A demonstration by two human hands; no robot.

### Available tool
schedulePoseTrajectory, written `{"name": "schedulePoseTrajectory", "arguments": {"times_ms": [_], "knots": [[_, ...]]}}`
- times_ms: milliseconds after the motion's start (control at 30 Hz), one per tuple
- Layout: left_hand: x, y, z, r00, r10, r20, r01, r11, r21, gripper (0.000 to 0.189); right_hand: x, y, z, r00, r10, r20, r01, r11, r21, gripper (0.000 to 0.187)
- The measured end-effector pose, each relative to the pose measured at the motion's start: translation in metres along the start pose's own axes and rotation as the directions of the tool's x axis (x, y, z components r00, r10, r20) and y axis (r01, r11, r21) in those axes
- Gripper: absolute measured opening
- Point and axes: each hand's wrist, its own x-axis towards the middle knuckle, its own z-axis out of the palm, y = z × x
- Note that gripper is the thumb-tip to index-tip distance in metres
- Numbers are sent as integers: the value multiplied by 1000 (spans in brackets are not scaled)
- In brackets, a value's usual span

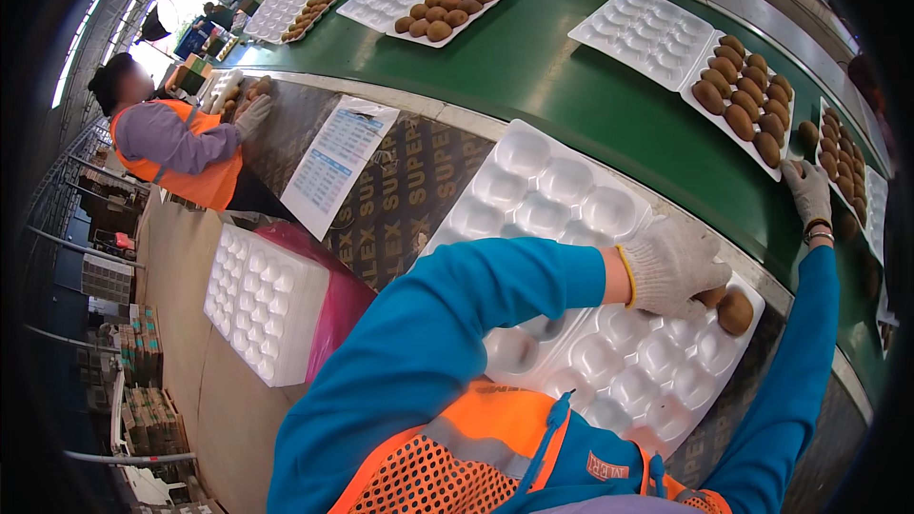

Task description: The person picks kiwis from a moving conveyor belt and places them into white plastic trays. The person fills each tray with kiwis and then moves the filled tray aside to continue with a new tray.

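Observation:
My left hand (675,268), in a knitted work glove, has its fingers curled around a kiwifruit (710,296) at the upper right corner of an open white plastic pocket tray (600,357). Another kiwifruit (736,311) sits in the pocket beside it. Most pockets in view hold nothing; my left arm covers part of the tray. Stretched over the green conveyor belt (535,86), my gloved right hand (807,189) is at the near corner of a tray half filled with kiwifruit (746,103). Its fingertips are partly hidden. A loose kiwifruit (807,134) lies just beyond them.
More trays of kiwifruit (450,7) lie along the belt. A printed sheet in a plastic sleeve (340,164) rests on the dark plywood worktop (400,193). Left of me stands a stack of nested trays (268,307). A co-worker in an orange vest (178,135) handles kiwifruit farther along.

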Motion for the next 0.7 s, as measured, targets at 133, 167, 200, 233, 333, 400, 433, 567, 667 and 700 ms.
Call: {"name": "schedulePoseTrajectory", "arguments": {"times_ms": [133, 167, 200, 233, 333, 400, 433, 567, 667, 700], "knots": [[4, 11, -8, 1000, -9, 22, 10, 1000, -13, 26, -44, -19, -35, 988, -131, 83, 125, 989, 77, 52], [3, 11, -9, 999, -8, 40, 9, 1000, -25, 30, -59, -18, -34, 984, -162, 80, 153, 983, 104, 53], [2, 12, -10, 998, -5, 58, 7, 999, -34, 33, -71, -12, -31, 981, -167, 102, 157, 983, 94, 51], [1, 10, -10, 999, 23, 30, -22, 999, -32, 37, -82, -3, -27, 978, -166, 123, 157, 984, 79, 49], [0, 0, -9, 985, 113, -130, -134, 977, -163, 65, -122, 2, -34, 987, -41, 157, -119, 472, 873, 44], [2, -7, 5, 880, 82, -467, -156, 980, -121, 81, -157, -63, -63, 999, -28, -43, 51, 521, 852, 44], [3, -1, 2, 851, 12, -526, -113, 981, -161, 85, -176, -109, -88, 962, -130, -238, 240, 815, 527, 45], [14, 38, -13, 853, 29, -521, -253, 896, -365, 61, -243, -202, -125, 983, -105, -150, 173, 797, 579, 46], [-17, 48, -41, 941, -286, -179, 42, 625, -780, 49, -282, -177, -117, 986, -53, -158, 164, 474, 865, 34], [-27, 43, -47, 932, -362, -30, 120, 386, -915, 56, -303, -172, -116, 997, 55, 61, -66, 99, 993, 33]]}}
